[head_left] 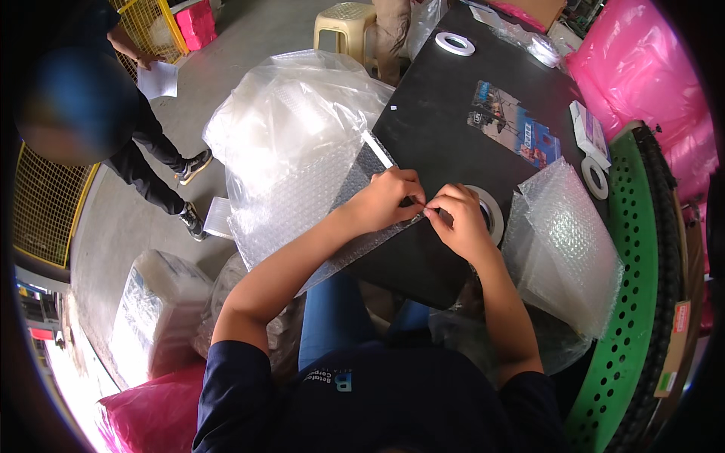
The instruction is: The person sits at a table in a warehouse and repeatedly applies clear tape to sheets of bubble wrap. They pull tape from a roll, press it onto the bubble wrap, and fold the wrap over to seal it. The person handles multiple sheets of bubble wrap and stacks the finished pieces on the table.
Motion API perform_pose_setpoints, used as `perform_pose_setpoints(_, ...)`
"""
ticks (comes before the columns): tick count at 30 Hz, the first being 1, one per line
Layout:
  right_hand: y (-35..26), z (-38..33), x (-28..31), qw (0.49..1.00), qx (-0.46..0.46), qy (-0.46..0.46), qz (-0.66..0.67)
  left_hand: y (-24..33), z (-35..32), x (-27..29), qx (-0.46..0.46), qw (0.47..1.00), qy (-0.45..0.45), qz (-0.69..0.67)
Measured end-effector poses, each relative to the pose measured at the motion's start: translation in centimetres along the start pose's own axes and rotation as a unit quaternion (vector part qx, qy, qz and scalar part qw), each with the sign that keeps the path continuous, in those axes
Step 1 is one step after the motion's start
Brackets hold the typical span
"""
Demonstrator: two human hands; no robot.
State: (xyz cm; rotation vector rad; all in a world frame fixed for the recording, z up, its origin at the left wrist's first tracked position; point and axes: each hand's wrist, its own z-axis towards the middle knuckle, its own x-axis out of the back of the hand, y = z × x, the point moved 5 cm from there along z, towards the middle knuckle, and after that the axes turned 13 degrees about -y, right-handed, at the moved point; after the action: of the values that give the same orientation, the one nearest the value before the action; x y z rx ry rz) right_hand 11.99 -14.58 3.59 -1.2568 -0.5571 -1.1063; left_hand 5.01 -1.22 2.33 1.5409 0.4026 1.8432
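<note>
My left hand [389, 198] presses on a flat item wrapped in clear bubble wrap [313, 200] at the near left edge of the black table [445, 98]. My right hand [461, 223] meets it fingertip to fingertip, and both pinch a strip of clear tape [418, 205] over the wrap's edge. A roll of tape [492, 214] lies under my right hand, partly hidden by it. More bubble wrap [563, 241] sits heaped just right of my right hand.
On the table lie a printed colourful card [513, 121], two more tape rolls [455, 43] [594, 177] and a small box [589, 134]. A green perforated rim [630, 302] curves at right, pink plastic bags [642, 68] beyond. Another person [113, 136] stands at left holding paper. A beige stool [346, 26] stands behind.
</note>
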Motion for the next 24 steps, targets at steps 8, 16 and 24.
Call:
perform_pose_setpoints(8,-0.5,0.0,-0.5,0.994,0.045,0.033,-0.091,-0.1,1.1,0.0,0.06,0.994,-0.086,-0.031)
perform_pose_setpoints(16,-1.6,0.0,-0.6,0.989,0.098,0.034,-0.102,-0.6,1.5,-0.2,0.06,0.993,-0.098,0.015)
perform_pose_setpoints(24,-0.4,-0.3,0.0,0.996,0.035,0.079,0.005,0.8,-1.1,0.4,-0.073,0.995,-0.065,-0.018)
